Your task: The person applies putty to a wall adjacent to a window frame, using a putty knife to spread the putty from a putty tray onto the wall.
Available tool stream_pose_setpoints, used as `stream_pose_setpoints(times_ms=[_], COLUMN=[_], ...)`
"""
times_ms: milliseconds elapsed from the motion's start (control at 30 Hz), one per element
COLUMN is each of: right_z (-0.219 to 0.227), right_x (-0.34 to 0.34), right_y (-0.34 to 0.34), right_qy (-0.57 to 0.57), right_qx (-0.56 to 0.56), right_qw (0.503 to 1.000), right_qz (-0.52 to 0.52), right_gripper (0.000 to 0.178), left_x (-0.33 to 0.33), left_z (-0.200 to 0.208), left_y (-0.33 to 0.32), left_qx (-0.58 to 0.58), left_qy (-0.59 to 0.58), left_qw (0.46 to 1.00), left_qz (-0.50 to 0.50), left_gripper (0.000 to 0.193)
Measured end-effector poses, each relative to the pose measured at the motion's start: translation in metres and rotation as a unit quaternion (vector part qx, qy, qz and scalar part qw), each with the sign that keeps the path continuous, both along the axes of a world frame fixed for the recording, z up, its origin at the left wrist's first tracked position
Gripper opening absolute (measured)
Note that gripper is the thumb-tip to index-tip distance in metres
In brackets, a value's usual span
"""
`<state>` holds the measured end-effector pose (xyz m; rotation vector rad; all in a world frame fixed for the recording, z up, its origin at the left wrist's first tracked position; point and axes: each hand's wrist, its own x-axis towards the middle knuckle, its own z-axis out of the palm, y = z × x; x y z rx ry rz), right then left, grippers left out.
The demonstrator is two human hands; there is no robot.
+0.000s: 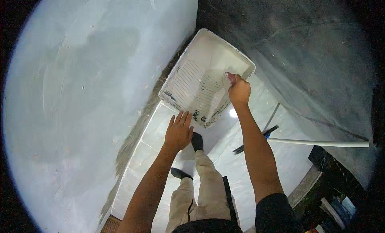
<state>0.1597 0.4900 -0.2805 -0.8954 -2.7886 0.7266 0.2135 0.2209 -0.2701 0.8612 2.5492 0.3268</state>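
Observation:
A large paint tray [188, 72] with a ribbed slope and smeared rim holds pale, off-white paint in its far end. My right hand [240, 90] is closed around the reddish handle of a paintbrush [230, 77] over the tray's right side. The brush's working end is coated in pale paint and hard to make out. My left hand [179, 130] is bare, palm down with fingers stretched out, just below the tray's near left edge. Whether its fingertips touch the rim I cannot tell.
A pale, patchily painted wall [80, 92] rises on the left, and a dark grey sheet [304, 44] hangs at the right. A broom [268, 134] with black bristles and a white pole [321, 142] lie on the tiled floor [140, 152]. Assorted items [341, 211] sit at lower right.

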Motion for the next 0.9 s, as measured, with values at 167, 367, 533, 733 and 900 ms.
stream_pose_setpoints(times_ms=[167,367,533,733,900], right_z=[-0.011,-0.022,-0.03,-0.045,-0.05], right_x=[0.007,0.018,0.031,0.034,0.036], right_y=[-0.008,-0.022,-0.033,-0.039,-0.049], right_qy=[0.036,0.061,0.094,0.119,0.074], right_qx=[0.008,0.017,-0.033,0.0,-0.075], right_qw=[0.999,0.997,0.993,0.991,0.993], right_qz=[-0.006,-0.042,-0.062,-0.066,-0.043], right_gripper=[0.03,0.036,0.035,0.016,0.018], left_x=[0.003,0.01,0.02,0.027,0.031], left_z=[-0.001,-0.008,-0.008,-0.005,-0.005], left_y=[-0.008,-0.02,-0.031,-0.048,-0.052], left_qx=[-0.003,-0.001,-0.004,-0.028,-0.032], left_qy=[-0.007,-0.012,-0.02,-0.041,-0.038], left_qw=[1.0,1.0,1.0,0.999,0.998], left_qz=[0.002,0.013,0.011,0.02,0.028], left_gripper=[0.054,0.053,0.051,0.052,0.052])
